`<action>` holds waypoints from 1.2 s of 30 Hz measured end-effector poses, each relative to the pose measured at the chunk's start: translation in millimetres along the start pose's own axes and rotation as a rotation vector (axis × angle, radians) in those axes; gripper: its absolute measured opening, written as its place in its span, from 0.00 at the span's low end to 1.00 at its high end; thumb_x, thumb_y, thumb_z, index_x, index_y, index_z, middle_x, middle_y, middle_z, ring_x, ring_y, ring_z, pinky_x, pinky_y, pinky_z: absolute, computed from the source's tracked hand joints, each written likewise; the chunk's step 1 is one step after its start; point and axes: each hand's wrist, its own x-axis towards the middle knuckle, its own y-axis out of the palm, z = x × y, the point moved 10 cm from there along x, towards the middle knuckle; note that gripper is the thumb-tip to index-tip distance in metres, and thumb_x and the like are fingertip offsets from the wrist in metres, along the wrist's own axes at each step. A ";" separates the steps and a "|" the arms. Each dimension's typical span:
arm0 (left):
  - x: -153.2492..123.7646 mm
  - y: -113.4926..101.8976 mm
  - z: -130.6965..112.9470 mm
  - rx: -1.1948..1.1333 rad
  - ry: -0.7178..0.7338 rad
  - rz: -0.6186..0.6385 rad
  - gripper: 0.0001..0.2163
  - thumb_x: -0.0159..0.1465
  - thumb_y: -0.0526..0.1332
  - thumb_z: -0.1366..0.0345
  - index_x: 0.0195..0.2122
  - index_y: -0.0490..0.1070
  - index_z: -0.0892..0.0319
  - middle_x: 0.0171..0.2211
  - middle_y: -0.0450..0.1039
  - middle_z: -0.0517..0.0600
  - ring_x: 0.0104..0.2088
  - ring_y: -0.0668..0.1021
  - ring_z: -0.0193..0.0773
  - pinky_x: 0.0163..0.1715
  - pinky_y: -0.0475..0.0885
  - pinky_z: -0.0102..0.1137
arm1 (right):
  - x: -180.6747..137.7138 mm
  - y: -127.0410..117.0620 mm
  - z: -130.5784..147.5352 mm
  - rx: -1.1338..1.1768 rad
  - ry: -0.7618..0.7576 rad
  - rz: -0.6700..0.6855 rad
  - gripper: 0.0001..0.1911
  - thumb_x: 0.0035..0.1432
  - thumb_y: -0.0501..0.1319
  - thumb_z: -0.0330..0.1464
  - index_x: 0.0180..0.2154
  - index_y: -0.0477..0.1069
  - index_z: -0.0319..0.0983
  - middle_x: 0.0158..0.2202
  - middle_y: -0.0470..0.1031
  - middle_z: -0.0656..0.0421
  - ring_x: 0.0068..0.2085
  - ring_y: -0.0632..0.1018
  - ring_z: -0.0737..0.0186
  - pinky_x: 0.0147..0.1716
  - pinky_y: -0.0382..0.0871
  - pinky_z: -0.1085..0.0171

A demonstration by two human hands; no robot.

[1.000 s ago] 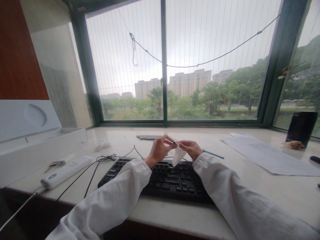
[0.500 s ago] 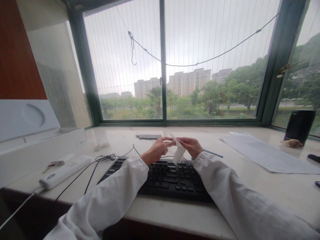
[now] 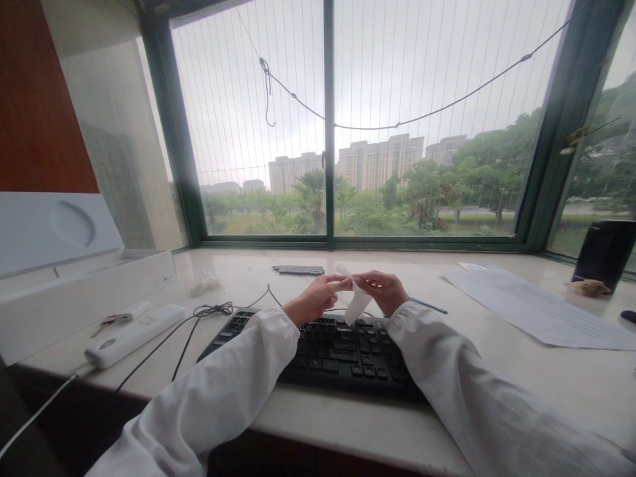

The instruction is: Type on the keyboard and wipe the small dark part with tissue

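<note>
Both my hands are raised together above the far edge of a black keyboard [image 3: 338, 351]. My left hand [image 3: 315, 299] and my right hand [image 3: 381, 290] each pinch a small white tissue or wipe [image 3: 356, 303] that hangs down between them. A tiny object may be wrapped in it, but I cannot make it out. White sleeves cover both forearms.
A white open box [image 3: 74, 291] stands at left, with a white remote-like device [image 3: 134, 334], a key and black cables [image 3: 209, 311] beside it. Papers [image 3: 536, 308] lie at right near a black cylinder [image 3: 603, 252]. A row of dark keycaps [image 3: 298, 269] and a blue pen [image 3: 427, 305] lie behind the keyboard.
My hands stay together on the tissue; the fingers have shifted slightly, and the small dark thing seen between the fingertips a second ago is now covered by the tissue.
</note>
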 end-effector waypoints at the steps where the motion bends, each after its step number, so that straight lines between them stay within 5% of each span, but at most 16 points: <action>1: -0.3 -1.8 0.9 -0.008 -0.008 -0.021 0.26 0.46 0.74 0.53 0.43 0.74 0.63 0.32 0.73 0.48 0.15 0.54 0.17 0.13 0.42 0.22 | -0.5 -1.3 4.6 -0.039 -0.023 -0.015 0.20 0.50 0.65 0.49 0.35 0.82 0.40 0.31 0.80 0.55 0.30 0.73 0.61 0.31 0.68 0.61; 8: 1.0 -7.9 -2.0 -0.020 0.027 -0.086 0.25 0.46 0.74 0.54 0.41 0.73 0.62 0.32 0.73 0.47 0.16 0.56 0.18 0.13 0.45 0.22 | -0.1 -6.6 8.7 -0.103 0.008 -0.073 0.21 0.50 0.64 0.50 0.33 0.81 0.40 0.33 0.80 0.55 0.29 0.73 0.61 0.31 0.68 0.62; 14: 6.2 -21.2 -5.6 0.044 0.100 -0.143 0.26 0.50 0.72 0.53 0.47 0.72 0.59 0.40 0.76 0.52 0.17 0.56 0.19 0.14 0.48 0.22 | -3.7 -44.8 -17.7 -0.219 0.270 -0.288 0.26 0.50 0.62 0.53 0.38 0.81 0.39 0.28 0.80 0.53 0.29 0.77 0.56 0.32 0.69 0.60; 19: 0.4 -30.2 -20.7 0.310 0.249 -0.270 0.21 0.51 0.71 0.53 0.40 0.74 0.61 0.39 0.77 0.53 0.19 0.66 0.23 0.16 0.61 0.23 | -0.1 -27.9 -39.5 -0.355 0.325 -0.071 0.20 0.55 0.59 0.49 0.35 0.82 0.44 0.35 0.82 0.53 0.32 0.79 0.56 0.34 0.69 0.60; 23: -15.4 -19.4 -49.3 0.630 0.503 -0.339 0.13 0.55 0.69 0.57 0.38 0.77 0.59 0.37 0.78 0.51 0.28 0.76 0.33 0.23 0.68 0.25 | 1.4 -19.8 -25.9 -0.329 0.226 -0.081 0.22 0.56 0.58 0.49 0.45 0.79 0.44 0.46 0.79 0.54 0.36 0.78 0.58 0.39 0.70 0.59; 26: -27.6 -8.6 -63.2 0.790 0.650 -0.368 0.08 0.56 0.69 0.61 0.36 0.78 0.56 0.36 0.78 0.50 0.37 0.78 0.38 0.30 0.70 0.27 | 0.9 -10.4 -13.3 -0.231 0.182 -0.033 0.21 0.56 0.58 0.50 0.42 0.79 0.44 0.43 0.80 0.55 0.38 0.78 0.58 0.41 0.70 0.60; 36: -30.8 0.5 -64.3 0.920 0.683 -0.332 0.10 0.54 0.71 0.59 0.37 0.80 0.54 0.35 0.78 0.49 0.34 0.77 0.38 0.36 0.71 0.32 | -1.8 7.0 -3.2 -0.157 0.095 0.103 0.22 0.52 0.61 0.51 0.34 0.81 0.41 0.35 0.82 0.55 0.38 0.78 0.55 0.39 0.69 0.60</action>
